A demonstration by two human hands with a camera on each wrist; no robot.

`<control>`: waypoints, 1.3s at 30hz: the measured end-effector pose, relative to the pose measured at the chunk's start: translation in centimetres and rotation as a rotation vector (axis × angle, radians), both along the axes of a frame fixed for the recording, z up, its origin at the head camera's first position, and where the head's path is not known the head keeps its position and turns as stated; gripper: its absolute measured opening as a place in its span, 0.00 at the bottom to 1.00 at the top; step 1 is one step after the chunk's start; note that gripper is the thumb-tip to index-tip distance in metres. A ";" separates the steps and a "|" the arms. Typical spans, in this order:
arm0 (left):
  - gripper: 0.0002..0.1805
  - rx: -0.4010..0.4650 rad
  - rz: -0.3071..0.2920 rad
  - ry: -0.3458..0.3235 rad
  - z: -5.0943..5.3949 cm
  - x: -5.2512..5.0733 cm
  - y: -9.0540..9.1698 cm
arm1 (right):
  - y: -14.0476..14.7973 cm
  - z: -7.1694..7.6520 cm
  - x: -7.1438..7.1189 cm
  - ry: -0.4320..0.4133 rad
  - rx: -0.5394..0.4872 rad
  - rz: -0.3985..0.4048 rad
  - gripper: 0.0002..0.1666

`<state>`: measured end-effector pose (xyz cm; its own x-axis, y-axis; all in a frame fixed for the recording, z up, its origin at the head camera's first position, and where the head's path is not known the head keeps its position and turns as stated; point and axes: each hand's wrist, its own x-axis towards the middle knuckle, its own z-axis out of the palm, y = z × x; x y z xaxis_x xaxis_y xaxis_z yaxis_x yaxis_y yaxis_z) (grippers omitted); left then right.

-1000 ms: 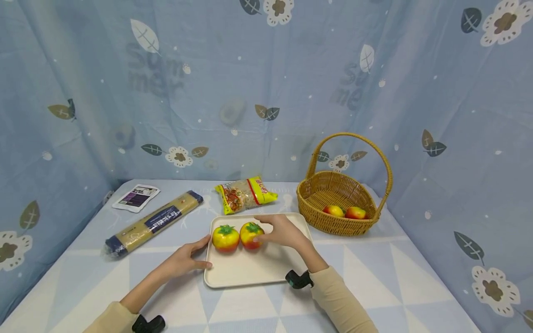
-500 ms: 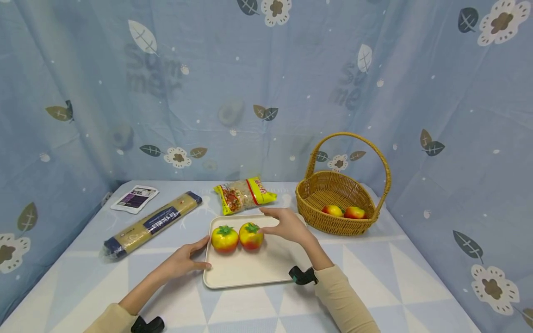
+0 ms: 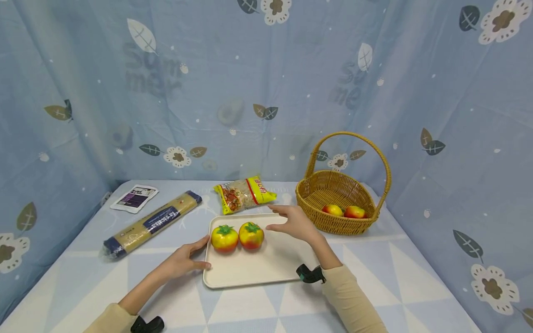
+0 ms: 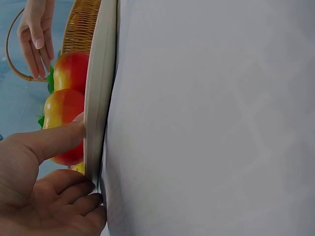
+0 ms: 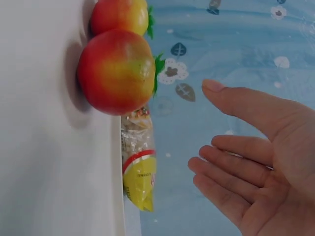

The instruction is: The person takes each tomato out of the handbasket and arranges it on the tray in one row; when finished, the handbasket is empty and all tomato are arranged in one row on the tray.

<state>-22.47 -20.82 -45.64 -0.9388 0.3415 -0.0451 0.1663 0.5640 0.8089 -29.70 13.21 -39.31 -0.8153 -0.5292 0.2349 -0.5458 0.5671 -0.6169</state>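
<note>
Two round red-and-yellow fruits with green leafy tops, a left fruit (image 3: 225, 239) and a right fruit (image 3: 251, 236), sit side by side on the left part of a cream tray (image 3: 258, 270). My left hand (image 3: 181, 262) holds the tray's left edge. In the left wrist view its thumb (image 4: 59, 140) lies over the rim and its fingers are curled against the outer side. Above the tray's right half is my right hand (image 3: 296, 225), thumb and fingers apart, holding nothing. The right wrist view shows a gap between this hand and the nearer fruit (image 5: 118, 73).
A wicker basket (image 3: 333, 226) with a tall handle and two similar fruits stands at the back right. Behind the tray lies a yellow food bag (image 3: 243, 194). A long pasta pack (image 3: 154, 224) and a small white packet (image 3: 135, 198) lie left.
My right hand has come away from the right fruit and moved to the right, its fingers spread. Both fruits stay on the tray. The left hand keeps its place at the tray's edge.
</note>
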 end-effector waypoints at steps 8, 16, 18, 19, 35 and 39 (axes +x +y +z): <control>0.50 -0.008 -0.001 0.013 -0.1 0.0 0.0 | 1.6 0.0 0.1 0.014 0.028 -0.047 0.36; 0.50 0.002 0.007 -0.010 0.0 0.1 0.0 | 2.8 0.2 0.1 0.019 0.020 -0.073 0.36; 0.50 0.000 0.009 -0.012 0.0 0.0 0.0 | 3.2 0.3 0.2 0.027 0.013 -0.076 0.36; 0.50 0.000 0.009 -0.012 0.0 0.0 0.0 | 3.4 0.3 0.1 0.025 0.011 -0.081 0.36; 0.50 -0.013 0.003 -0.008 0.2 0.1 0.1 | 7.0 0.5 -0.2 0.061 0.016 -0.159 0.34; 0.49 -0.018 -0.004 -0.003 0.3 0.2 0.1 | 8.1 0.8 -0.1 0.093 0.012 -0.183 0.34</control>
